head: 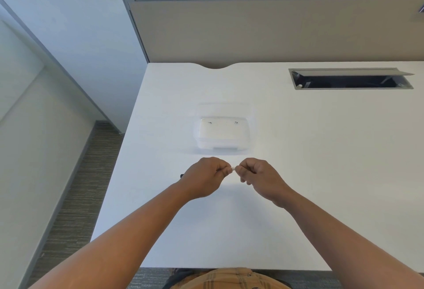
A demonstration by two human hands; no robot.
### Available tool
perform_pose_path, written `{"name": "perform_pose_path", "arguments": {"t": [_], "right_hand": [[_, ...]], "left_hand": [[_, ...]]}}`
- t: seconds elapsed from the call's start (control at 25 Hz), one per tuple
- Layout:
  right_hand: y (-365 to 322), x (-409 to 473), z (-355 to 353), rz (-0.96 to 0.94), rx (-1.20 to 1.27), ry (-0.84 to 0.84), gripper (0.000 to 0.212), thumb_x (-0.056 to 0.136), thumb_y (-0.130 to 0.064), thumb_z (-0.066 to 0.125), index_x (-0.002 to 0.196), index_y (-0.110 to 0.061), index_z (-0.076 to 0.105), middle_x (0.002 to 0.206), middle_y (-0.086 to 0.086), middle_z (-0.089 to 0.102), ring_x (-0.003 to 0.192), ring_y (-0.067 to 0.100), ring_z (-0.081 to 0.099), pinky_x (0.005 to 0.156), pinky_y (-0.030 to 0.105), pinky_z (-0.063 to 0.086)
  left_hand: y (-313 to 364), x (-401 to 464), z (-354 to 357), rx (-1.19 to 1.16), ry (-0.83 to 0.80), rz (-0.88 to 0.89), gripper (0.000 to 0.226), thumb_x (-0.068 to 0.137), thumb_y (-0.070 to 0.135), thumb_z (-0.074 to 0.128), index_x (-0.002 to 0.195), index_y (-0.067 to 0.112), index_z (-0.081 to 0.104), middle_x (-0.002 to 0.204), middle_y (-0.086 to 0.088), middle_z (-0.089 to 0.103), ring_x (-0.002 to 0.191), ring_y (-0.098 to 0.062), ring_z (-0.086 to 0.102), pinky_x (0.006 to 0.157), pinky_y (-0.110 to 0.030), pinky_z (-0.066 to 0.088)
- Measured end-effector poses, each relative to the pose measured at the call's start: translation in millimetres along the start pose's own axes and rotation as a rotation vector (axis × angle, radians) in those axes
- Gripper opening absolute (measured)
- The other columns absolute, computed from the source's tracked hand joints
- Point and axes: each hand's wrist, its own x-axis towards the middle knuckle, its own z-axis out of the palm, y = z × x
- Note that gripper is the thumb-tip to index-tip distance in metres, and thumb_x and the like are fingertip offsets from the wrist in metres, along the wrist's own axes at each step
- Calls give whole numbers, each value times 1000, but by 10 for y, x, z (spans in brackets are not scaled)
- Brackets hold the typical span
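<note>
white piece (232,168): mostly hidden by fingers (241,171) | dark thing (181,176): behind left hand (202,177), unidentifiable

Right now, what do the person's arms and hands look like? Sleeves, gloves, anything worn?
Left hand and right hand are bare: no gloves, no rings or watch that I can see. Left forearm and right forearm are uncovered to the frame edge, no sleeves in view. A tan plaid garment shows at the bottom edge.

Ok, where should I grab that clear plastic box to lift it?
Likely the two short side walls, from above. The box sits upright and open, its lid lying back behind it, so both ends are free for a grip.
</note>
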Motion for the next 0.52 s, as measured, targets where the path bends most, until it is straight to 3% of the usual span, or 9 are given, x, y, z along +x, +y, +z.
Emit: {"name": "perform_pose_path", "arguments": {"t": [0.12,0.24,0.32,0.52], "right_hand": [[-40,-23,-14,15,58,-85,38,98,-40,58,64,-24,53,59,-7,52,58,13,42,59,26,36],[-55,-19,48,150,411,-94,41,91,-36,59,55,-21,45,52,0,38,51,19,27,52,28,26],[-85,-8,67,257,544,-107,42,91,-34,58,54,-22,44,51,2,35,48,19,25,49,28,23],[-87,19,42,157,276,-63,44,99,-48,56,66,-19,62,60,1,61,48,12,39,50,22,32]], "left_hand": [[18,-19,-13,27,22,14,36,101,42,47,79,17,59,74,-3,59,70,-21,52,55,-30,34],[63,-29,20,147,88,107,36,102,39,45,72,20,48,68,1,49,68,-19,48,54,-32,34],[79,-37,39,196,147,145,33,103,38,44,77,21,55,72,2,51,70,-17,48,55,-33,37],[33,-26,3,139,90,164,27,104,36,46,94,22,68,81,4,58,81,-16,53,66,-36,46]]}}
